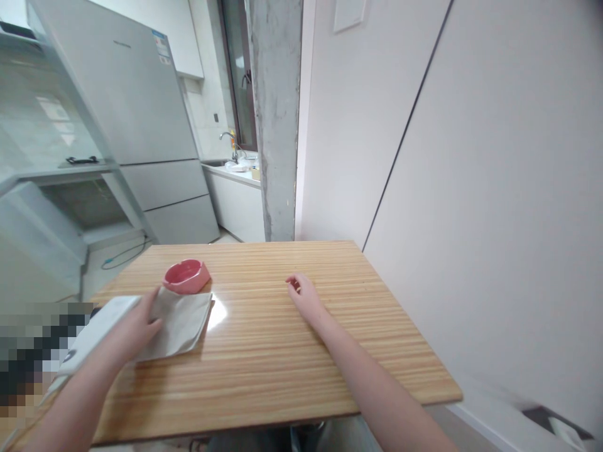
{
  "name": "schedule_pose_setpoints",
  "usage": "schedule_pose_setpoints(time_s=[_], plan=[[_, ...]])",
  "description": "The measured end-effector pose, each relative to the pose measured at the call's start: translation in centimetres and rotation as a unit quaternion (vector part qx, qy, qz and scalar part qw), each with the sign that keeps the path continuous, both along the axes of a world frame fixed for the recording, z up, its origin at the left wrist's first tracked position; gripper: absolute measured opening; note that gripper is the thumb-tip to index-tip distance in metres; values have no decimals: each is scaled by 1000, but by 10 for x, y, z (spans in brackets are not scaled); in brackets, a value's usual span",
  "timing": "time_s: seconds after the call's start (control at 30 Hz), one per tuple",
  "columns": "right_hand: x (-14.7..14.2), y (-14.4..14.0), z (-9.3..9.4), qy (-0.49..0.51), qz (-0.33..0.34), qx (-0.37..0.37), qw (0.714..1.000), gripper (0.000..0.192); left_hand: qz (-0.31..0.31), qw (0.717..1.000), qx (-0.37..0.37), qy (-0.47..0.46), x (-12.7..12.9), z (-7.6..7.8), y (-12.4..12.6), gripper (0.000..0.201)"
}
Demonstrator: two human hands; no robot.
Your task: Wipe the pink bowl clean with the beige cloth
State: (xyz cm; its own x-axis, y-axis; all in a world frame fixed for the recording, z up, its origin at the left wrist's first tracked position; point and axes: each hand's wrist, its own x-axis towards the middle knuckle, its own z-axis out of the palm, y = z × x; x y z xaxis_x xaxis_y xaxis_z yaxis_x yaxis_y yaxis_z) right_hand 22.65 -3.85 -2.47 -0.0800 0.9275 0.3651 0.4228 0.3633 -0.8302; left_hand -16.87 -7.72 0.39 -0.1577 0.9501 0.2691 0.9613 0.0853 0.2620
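Note:
A folded grey cloth [183,323] lies toward the left side of the wooden table, one corner just in front of a red ashtray [187,276]. My left hand [140,323] is closed on the cloth's left part, thumb and forefinger over its surface; the other fingertips are hidden. Near the table's middle rests my right hand [305,296], its fingers loosely curled with a gap between them and nothing visible inside. It is apart from the cloth and the ashtray.
Along the left edge of the wooden table [264,351] is a white power strip-like object [97,326] with a cable, partly behind my left arm. A white wall [424,220] borders the right side. Beyond stand a fridge [136,94] and a sink counter [238,201].

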Motion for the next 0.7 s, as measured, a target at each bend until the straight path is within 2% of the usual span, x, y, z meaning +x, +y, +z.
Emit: schedule_pose_setpoints(time_s=[0.07,0.17,0.23,0.3,0.33,0.4,0.47,0.53,0.63,0.7], plan=[[1,1,-1,1,-5,-7,1000,14,24,999,-35,23,-8,-8,-3,79],[3,3,-2,4,-13,-17,1000,15,106,991,-50,69,-3,-13,-8,69],[3,4,-4,0,-12,-18,1000,16,139,985,-10,99,9,-10,-9,62],[3,6,-6,-5,-19,-17,1000,18,123,984,48,116,27,-1,-8,60],[3,7,-8,-4,-29,-15,999,19,93,987,69,112,38,4,-7,58],[3,10,-11,9,-55,-14,998,26,-12,994,76,77,70,16,-4,49],[3,12,-14,32,-76,-19,996,33,-143,989,23,13,113,25,-1,38],[5,14,-15,55,-74,-33,995,38,-197,978,-46,-48,165,29,3,33],[6,15,-14,69,-15,-42,997,40,-278,954,-74,-87,239,19,11,38],[7,13,-13,56,17,-26,998,36,-315,941,-77,-101,273,6,19,42]])
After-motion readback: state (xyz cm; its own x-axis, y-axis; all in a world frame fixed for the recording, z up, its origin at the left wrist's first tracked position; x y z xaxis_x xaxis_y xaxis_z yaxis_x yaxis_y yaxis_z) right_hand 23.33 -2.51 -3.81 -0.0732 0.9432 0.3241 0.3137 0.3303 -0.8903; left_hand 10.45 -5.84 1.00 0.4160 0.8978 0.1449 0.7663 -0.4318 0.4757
